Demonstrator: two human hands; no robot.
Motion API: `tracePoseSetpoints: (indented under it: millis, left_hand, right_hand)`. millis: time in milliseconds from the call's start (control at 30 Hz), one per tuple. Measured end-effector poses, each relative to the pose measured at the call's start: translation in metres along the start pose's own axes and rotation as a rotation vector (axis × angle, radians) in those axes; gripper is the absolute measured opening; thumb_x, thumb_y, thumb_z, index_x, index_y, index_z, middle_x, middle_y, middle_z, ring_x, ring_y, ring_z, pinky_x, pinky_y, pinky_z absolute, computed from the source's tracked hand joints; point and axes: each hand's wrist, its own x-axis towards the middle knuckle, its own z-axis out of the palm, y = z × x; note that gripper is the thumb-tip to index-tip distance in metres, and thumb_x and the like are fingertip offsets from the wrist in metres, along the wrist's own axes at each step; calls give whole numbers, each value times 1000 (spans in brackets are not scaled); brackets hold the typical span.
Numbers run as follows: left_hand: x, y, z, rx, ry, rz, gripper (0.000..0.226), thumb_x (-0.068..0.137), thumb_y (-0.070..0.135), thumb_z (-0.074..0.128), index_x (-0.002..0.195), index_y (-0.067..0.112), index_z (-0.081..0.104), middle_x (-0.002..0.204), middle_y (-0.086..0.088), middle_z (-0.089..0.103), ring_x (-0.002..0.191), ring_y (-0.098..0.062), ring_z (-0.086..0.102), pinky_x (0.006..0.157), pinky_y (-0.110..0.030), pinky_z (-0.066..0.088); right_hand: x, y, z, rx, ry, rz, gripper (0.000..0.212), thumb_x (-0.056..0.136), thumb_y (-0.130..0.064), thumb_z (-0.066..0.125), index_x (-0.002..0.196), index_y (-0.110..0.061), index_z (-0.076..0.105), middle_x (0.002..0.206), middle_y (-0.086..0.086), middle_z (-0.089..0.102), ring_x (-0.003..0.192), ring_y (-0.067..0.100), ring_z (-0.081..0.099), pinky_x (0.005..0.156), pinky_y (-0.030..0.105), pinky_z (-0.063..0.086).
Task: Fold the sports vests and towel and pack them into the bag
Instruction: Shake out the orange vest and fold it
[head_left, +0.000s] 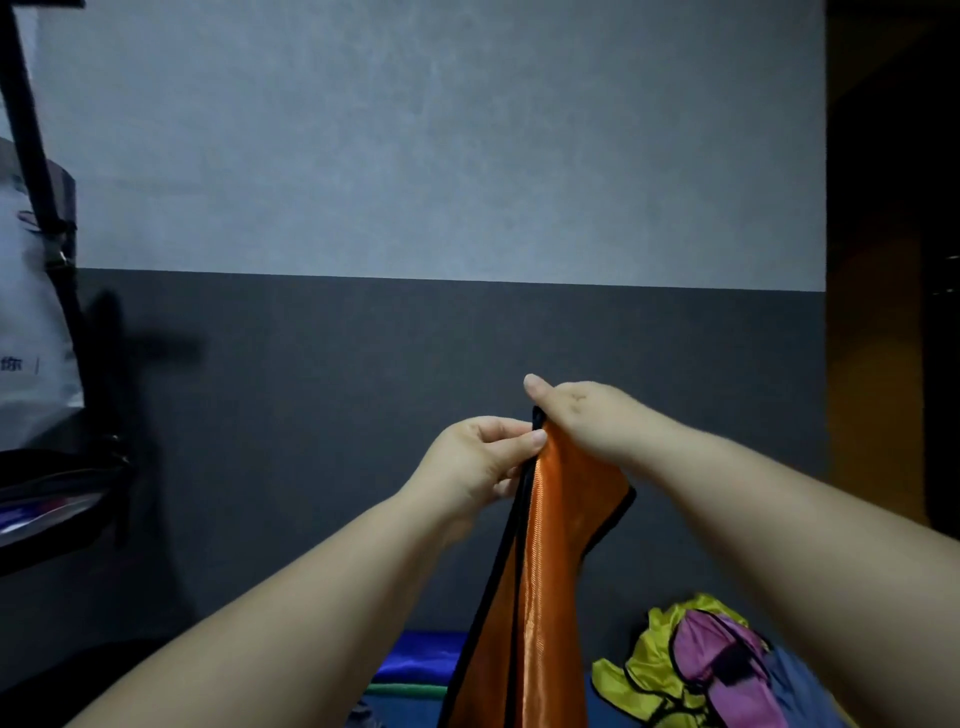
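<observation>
Left hand (478, 457) and right hand (584, 413) pinch the top edge of a shiny orange black-trimmed sports vest (550, 545), held aloft.
The slick fabric may slip free, spoiling the fold.

Dim indoor room, perhaps a home, two-tone grey wall (415, 218), brown wood panel (878, 395)
</observation>
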Motion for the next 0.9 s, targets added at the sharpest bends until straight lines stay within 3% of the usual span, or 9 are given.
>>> tracePoseSetpoints:
  millis: [133,400,667,900]
  left_hand:
    - [-1,1,1,14,15,-1,8,90,16,66,92,10,69,65,4,68,54,-4,60,55,-17,47]
    - [0,2,-2,36,28,-7,7,90,15,66,84,11,68,62,5,66,55,-5,59,61,-21,48]
    - [-2,5,-1,-3,-12,-35,8,89,16,67,93,10,69,67,5,68,54,-3,59,58,-18,49]
    - [0,5,2,32,-72,-21,14,85,16,72,97,9,68,72,2,65,61,-7,58,65,-20,51]
  right_hand:
    - [2,7,11,-15,105,-52,53,97,-59,35,63,-21,49,69,-2,55,73,18,53,64,33,37]
    - [7,2,14,33,74,-101,62,96,-65,27,71,-17,58,76,-3,61,78,16,56,73,34,41]
    - [13,0,6,-64,126,-151,56,96,-59,40,56,-21,46,60,-5,50,61,13,48,58,32,33]
    - [19,-9,-20,-188,208,-251,56,91,-63,46,57,-19,44,57,-4,46,56,14,46,55,32,35]
